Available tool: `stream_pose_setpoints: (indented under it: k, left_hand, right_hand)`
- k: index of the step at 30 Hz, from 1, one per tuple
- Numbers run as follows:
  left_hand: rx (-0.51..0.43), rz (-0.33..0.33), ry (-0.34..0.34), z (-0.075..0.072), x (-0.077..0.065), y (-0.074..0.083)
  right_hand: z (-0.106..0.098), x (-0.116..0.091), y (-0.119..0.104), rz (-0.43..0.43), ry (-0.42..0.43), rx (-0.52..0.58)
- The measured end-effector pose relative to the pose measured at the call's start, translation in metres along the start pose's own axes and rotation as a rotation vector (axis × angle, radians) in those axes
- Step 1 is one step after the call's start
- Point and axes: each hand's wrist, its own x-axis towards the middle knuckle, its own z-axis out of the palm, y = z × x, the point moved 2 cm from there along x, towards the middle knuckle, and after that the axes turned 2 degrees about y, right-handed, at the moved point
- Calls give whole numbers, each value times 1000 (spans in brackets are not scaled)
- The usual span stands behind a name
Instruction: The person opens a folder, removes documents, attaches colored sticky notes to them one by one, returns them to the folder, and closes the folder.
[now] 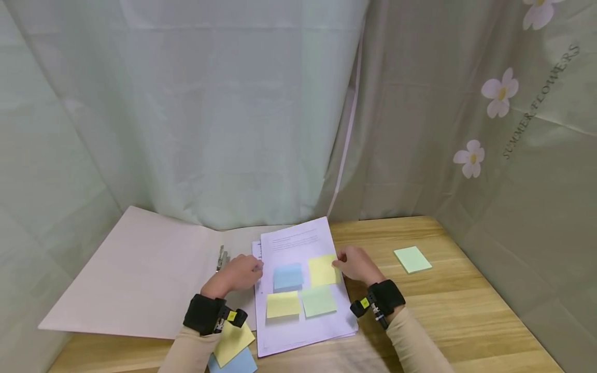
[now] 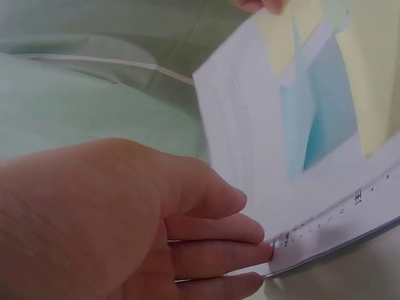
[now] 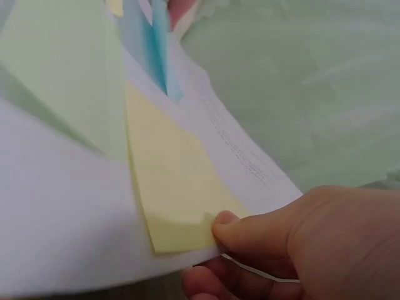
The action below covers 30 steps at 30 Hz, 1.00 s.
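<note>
A printed sheet of paper lies over other sheets, slightly turned against them. It bears a blue sticky note, a yellow sticky note at upper right, another yellow note and a green note. My right hand pinches the sheet's right edge, its thumb on the corner of the upper yellow note and its fingers beneath. At the left edge, my left hand has its fingertips against the stack, fingers fairly straight and thumb apart from the paper.
An open white folder with a metal clip spreads to the left, partly under the papers. Loose yellow and blue notes lie by the left forearm. A green note pad sits on the wooden table; curtains enclose it.
</note>
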Motion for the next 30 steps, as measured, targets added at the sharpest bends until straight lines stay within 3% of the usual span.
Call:
stream_pose_setpoints:
  k: [2,8,11,20,30]
  left_hand:
    - [0,-12,3,-2,-2,3]
    - [-63,-85,9,-28,-30,52]
    - [-51,-87,16,-32,-37,62]
    - [-48,-99,18,-29,-35,62]
    - [-63,-78,18,-28,-35,63]
  right_hand:
    - [-6,-1,-2,16,1,43]
    - [-25,-4,-9,0,47,149]
    - [-32,-5,-11,-4,64,208]
    - [-46,-11,-3,4,44,229]
    - [-87,-30,33,92,48,187]
